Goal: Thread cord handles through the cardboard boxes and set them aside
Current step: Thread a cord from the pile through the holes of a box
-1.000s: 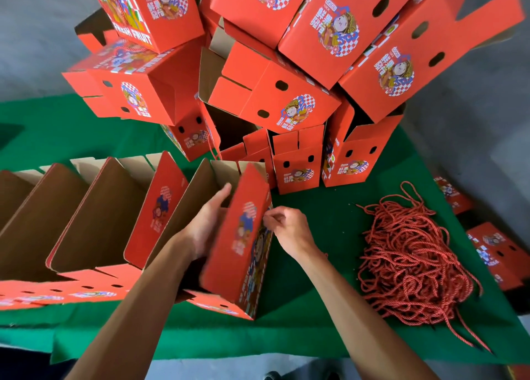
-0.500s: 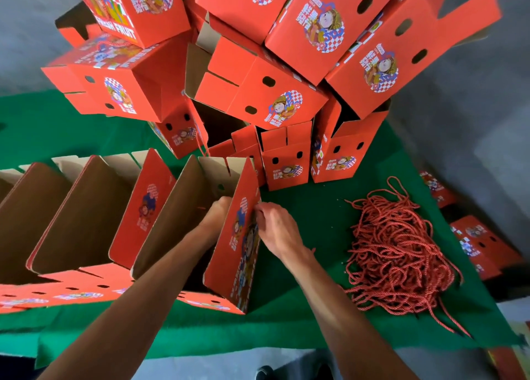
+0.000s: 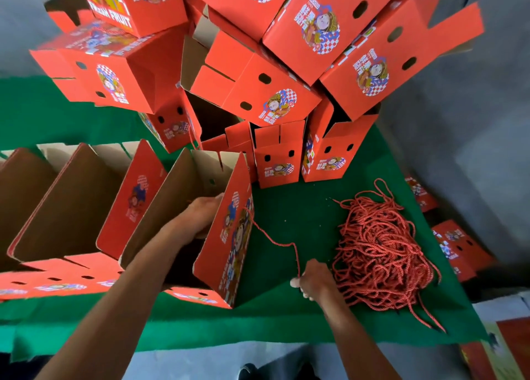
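An open red cardboard box [image 3: 226,245] with a printed side panel stands on the green cloth, brown inside showing. My left hand [image 3: 200,213] is inside it, against the inner face of that panel; its fingers are partly hidden. A red cord [image 3: 272,240] runs out of a hole in the panel, down and right across the cloth. My right hand [image 3: 311,279] pinches the free end of that cord, beside a loose heap of red cords [image 3: 381,253] on the right.
More open boxes [image 3: 71,204] stand in a row to the left. A tall pile of red boxes [image 3: 258,64] fills the back of the green-covered table [image 3: 286,316]. Flat red boxes [image 3: 459,247] lie on the floor at right.
My right hand has moved from the box panel down and right toward the cord heap, drawing a length of cord out from the panel. My left hand reached deeper inside the box.
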`<control>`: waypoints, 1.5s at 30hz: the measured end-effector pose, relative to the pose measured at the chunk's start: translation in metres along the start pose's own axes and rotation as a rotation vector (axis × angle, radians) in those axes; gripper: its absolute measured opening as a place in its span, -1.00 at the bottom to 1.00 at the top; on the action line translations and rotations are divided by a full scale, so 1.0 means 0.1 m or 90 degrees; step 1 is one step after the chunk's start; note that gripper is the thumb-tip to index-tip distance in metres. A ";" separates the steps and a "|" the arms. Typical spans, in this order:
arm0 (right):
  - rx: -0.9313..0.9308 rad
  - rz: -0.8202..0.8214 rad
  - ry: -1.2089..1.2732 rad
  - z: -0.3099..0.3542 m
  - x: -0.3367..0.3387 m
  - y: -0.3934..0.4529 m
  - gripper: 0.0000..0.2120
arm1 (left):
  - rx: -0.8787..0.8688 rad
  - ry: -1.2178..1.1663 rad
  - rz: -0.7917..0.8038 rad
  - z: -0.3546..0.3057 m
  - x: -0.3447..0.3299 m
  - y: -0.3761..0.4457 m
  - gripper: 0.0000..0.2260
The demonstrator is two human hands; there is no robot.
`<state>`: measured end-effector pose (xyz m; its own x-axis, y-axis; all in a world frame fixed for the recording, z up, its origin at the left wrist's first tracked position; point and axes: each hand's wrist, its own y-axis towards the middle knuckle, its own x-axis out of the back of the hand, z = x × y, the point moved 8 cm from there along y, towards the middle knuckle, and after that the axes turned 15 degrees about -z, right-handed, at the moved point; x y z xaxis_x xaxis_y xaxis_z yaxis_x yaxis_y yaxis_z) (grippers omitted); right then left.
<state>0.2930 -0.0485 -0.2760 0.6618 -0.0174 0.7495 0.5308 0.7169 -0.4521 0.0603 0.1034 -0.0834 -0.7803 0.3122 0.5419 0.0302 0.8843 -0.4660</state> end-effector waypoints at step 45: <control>0.337 -0.200 0.512 1.50 0.12 -0.92 -0.83 | 0.056 -0.045 0.151 0.41 -0.08 -0.35 -0.64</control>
<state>0.1729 -0.0097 -0.1524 0.7968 -0.5822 0.1617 0.5680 0.8130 0.1282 0.0400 0.0561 -0.1002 -0.7994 0.4801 0.3612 0.1658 0.7541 -0.6354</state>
